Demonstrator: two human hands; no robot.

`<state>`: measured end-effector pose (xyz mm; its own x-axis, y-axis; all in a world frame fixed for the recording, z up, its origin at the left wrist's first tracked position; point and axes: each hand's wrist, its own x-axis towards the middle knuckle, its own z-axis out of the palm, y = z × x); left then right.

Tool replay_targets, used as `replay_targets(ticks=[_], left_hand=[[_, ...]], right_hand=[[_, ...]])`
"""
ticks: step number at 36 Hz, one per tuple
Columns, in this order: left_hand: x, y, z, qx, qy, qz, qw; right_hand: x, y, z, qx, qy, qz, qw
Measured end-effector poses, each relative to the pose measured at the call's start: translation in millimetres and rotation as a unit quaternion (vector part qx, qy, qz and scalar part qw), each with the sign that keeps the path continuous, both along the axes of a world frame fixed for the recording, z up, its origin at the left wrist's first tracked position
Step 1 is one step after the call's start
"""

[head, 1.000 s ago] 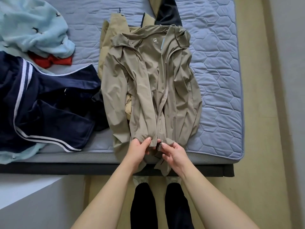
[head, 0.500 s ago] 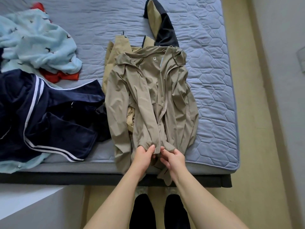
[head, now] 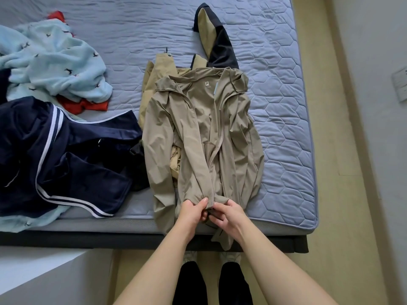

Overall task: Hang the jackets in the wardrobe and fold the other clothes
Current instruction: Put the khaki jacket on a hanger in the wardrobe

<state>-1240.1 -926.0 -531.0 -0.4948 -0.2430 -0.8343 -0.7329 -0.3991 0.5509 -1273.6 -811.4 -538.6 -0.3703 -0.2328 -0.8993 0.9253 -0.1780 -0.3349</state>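
A khaki zip jacket lies front-up on the bed, collar away from me, its front partly open. My left hand pinches the left side of the hem by the zip. My right hand grips the right side of the hem, fingers curled around the zip's bottom end. The two hands touch at the bed's near edge. A tan and black jacket lies under the khaki one, one sleeve stretching up the bed.
A navy garment with white stripes covers the left of the blue quilted mattress. A light blue fleece and a red item lie behind it. A strip of floor runs along the right by the wall.
My view has tilted a little further up the bed. Both hands have closed in on the zip's bottom end at the hem and stay there.
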Motion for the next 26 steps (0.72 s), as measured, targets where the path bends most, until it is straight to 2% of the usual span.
replay_targets(ticks=[7,17,22,26], left_hand=[[-1.2,-4.8,6.3,0.014,0.03,0.002,0.999],[-7.4,-9.3,10.8,0.078,0.035,-0.001,0.996],[-4.9,-12.1,10.0,0.075,0.043,0.005,0.996],[-4.0,-15.9,6.8,0.031,0.059,-0.05,0.997]], right_hand=[[-1.8,7.1,6.5,-0.066,-0.055,0.016,0.996],[1.5,1.9,2.6,-0.126,-0.137,-0.087,0.979],[1.1,1.4,3.6,-0.129,-0.081,-0.026,0.988],[3.7,1.1,2.1,-0.091,-0.042,0.001,0.995]])
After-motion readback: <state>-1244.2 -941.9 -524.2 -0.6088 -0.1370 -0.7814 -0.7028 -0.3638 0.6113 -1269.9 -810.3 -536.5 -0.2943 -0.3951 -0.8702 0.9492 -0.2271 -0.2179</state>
